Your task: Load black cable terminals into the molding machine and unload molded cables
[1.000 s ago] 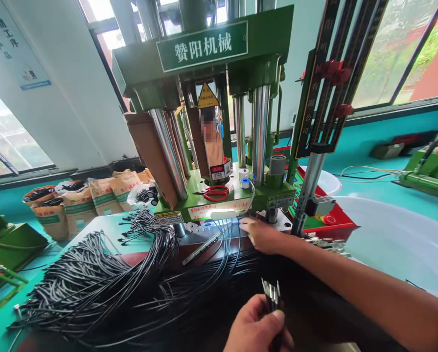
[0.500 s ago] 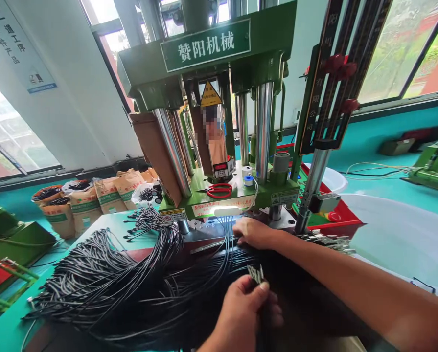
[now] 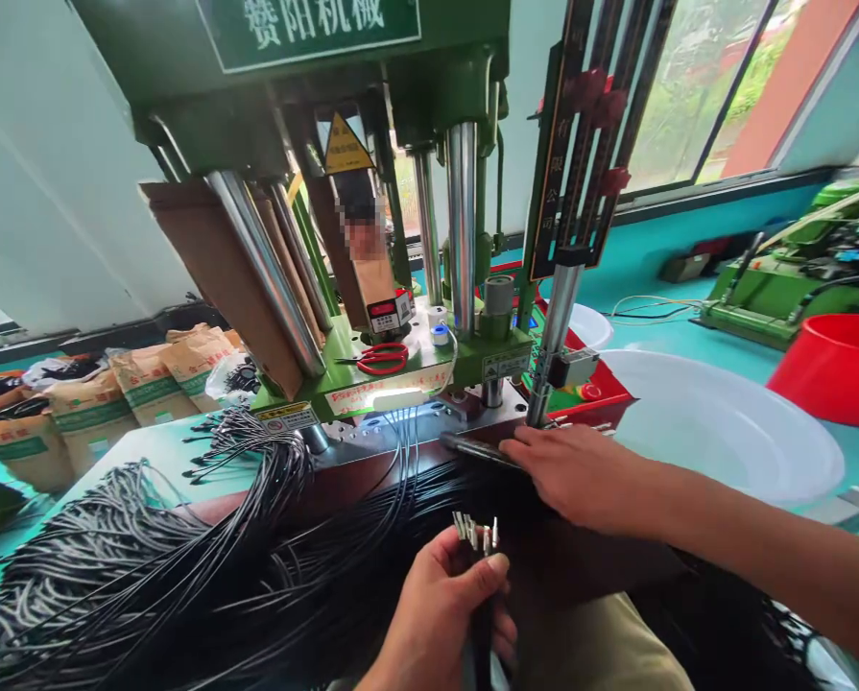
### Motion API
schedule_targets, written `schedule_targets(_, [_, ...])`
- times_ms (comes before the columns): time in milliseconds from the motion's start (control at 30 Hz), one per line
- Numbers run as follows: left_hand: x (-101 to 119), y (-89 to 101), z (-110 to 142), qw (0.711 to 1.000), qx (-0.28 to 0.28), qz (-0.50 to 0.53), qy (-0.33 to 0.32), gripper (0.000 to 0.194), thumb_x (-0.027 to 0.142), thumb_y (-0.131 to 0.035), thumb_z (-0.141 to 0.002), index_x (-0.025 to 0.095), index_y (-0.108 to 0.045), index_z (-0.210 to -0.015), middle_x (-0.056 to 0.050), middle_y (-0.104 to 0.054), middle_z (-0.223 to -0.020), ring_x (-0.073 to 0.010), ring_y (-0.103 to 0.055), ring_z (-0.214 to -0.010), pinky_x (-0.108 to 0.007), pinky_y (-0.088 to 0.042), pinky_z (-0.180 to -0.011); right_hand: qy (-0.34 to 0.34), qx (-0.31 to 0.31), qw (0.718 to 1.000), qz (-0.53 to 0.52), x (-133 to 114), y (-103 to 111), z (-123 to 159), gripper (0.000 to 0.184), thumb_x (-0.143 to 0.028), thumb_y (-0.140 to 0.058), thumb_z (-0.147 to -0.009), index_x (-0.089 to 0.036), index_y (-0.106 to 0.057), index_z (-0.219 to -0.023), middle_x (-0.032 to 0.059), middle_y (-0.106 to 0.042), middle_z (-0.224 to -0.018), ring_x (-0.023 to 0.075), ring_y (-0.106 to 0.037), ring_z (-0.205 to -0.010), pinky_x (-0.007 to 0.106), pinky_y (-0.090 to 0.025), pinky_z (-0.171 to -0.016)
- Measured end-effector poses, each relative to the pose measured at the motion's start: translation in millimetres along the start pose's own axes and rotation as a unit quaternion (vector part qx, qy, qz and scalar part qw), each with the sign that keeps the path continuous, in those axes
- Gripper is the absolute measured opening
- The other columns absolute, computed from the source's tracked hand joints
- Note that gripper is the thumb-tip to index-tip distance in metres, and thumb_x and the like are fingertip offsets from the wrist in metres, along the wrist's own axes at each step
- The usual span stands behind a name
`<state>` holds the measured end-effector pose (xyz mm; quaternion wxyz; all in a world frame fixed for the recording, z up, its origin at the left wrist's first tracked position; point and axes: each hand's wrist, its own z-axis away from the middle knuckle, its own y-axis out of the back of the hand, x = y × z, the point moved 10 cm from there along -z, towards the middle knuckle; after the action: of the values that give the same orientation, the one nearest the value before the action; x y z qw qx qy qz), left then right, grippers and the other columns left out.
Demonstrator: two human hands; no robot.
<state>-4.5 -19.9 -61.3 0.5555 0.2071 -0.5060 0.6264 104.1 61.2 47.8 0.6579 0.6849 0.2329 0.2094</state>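
Observation:
My left hand [image 3: 440,605] is closed around a bundle of black cables [image 3: 481,633], whose bare metal terminals stick up above the thumb. Stretched toward the machine's front edge, my right hand [image 3: 587,475] has its fingers on the right end of a dark narrow metal bar [image 3: 478,448]. The fingertips are partly hidden, but they appear to grip it. Several thin cables [image 3: 406,441] hang out of the lit slot of the green press [image 3: 429,369], left of the bar. More black cables [image 3: 371,537] lie spread in front, beside my left hand.
Red-handled scissors [image 3: 382,358] lie on the press plate. A big heap of cables [image 3: 76,547] covers the table's left side. Paper sacks [image 3: 141,384] stand behind it. At the right are a white tub [image 3: 724,422] and a red bucket [image 3: 847,369].
My right hand has moved right, away from the hanging cables, and the metal bar has shifted right with it. The left hand still holds its cable bundle. The view has turned right.

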Motion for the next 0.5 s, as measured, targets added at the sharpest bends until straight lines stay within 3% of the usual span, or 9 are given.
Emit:
schedule_targets(67, [0.3,0.2,2.2,1.000,0.017,-0.018,0.000,0.034,0.035,-0.071,-0.072,0.016,-0.052,-0.092,0.004,-0.055,-0.062,-0.0056,-0.047,-0.036,-0.015,-0.033,-0.031,-0.065,0.001,0.987,-0.147,17.7,-9.6,27.4,0.036,-0.012,-0.053,-0.080,-0.016,-0.063,-0.114,0.0124,-0.065,-0.108,0.0278,-0.061,-0.097,0.037,-0.046,-0.082])
schedule_targets(133, [0.1,0.0,4.6,0.999,0.029,-0.031,0.004,0.034,0.038,-0.070,-0.073,0.016,-0.052,-0.092,0.005,-0.054,-0.060,-0.0042,-0.042,-0.033,-0.014,-0.028,-0.029,-0.140,0.023,0.924,-0.355,31.4,-29.8,57.0,0.038,-0.025,-0.054,-0.085,-0.022,-0.059,-0.123,0.0073,-0.067,-0.102,0.0236,-0.061,-0.092,0.033,-0.047,-0.078])
schedule_targets(200, [0.1,-2.4,5.5,0.999,0.030,-0.040,0.010,0.033,0.039,-0.069,-0.074,0.016,-0.053,-0.091,0.005,-0.054,-0.059,-0.0035,-0.041,-0.032,-0.013,-0.026,-0.028,-0.220,0.056,0.796,-0.562,34.2,-60.5,83.4,0.047,-0.041,-0.055,-0.088,-0.029,-0.049,-0.133,0.0022,-0.066,-0.086,0.0155,-0.057,-0.065,0.026,-0.045,-0.056])
schedule_targets(267, [0.0,-5.5,4.1,0.998,0.027,-0.052,0.013,0.032,0.039,-0.069,-0.074,0.015,-0.054,-0.088,0.004,-0.054,-0.059,-0.0033,-0.041,-0.033,-0.013,-0.025,-0.027,-0.246,0.095,0.669,-0.695,19.7,-86.3,96.0,0.056,-0.047,-0.061,-0.084,-0.032,-0.044,-0.135,0.0011,-0.062,-0.083,0.0098,-0.047,-0.052,0.021,-0.036,-0.044])
schedule_targets(333, [0.0,-8.1,0.9,0.998,0.026,-0.065,0.009,0.031,0.040,-0.068,-0.074,0.014,-0.055,-0.084,0.003,-0.054,-0.059,-0.0033,-0.041,-0.033,-0.013,-0.025,-0.027,-0.237,0.124,0.594,-0.758,-1.0,-101.8,92.9,0.056,-0.051,-0.060,-0.084,-0.029,-0.047,-0.134,0.0000,-0.058,-0.075,0.0076,-0.040,-0.048,0.019,-0.032,-0.040])
schedule_targets(400, [-0.6,-10.2,-2.7,0.997,0.024,-0.078,0.003,0.031,0.041,-0.067,-0.075,0.014,-0.055,-0.080,0.003,-0.053,-0.059,-0.0039,-0.042,-0.033,-0.013,-0.027,-0.027,-0.228,0.139,0.569,-0.778,-16.9,-108.4,80.4,0.055,-0.055,-0.053,-0.087,-0.024,-0.049,-0.132,-0.0031,-0.050,-0.061,0.0071,-0.036,-0.044,0.018,-0.030,-0.037])
schedule_targets(500, [-2.3,-11.3,-5.7,0.995,0.026,-0.094,0.000,0.030,0.041,-0.067,-0.076,0.014,-0.054,-0.075,0.004,-0.052,-0.057,-0.0048,-0.044,-0.035,-0.013,-0.030,-0.028,-0.227,0.152,0.577,-0.769,-23.6,-107.0,62.4,0.055,-0.054,-0.047,-0.091,-0.020,-0.048,-0.134,-0.0047,-0.046,-0.056,0.0076,-0.036,-0.042,0.018,-0.034,-0.035])
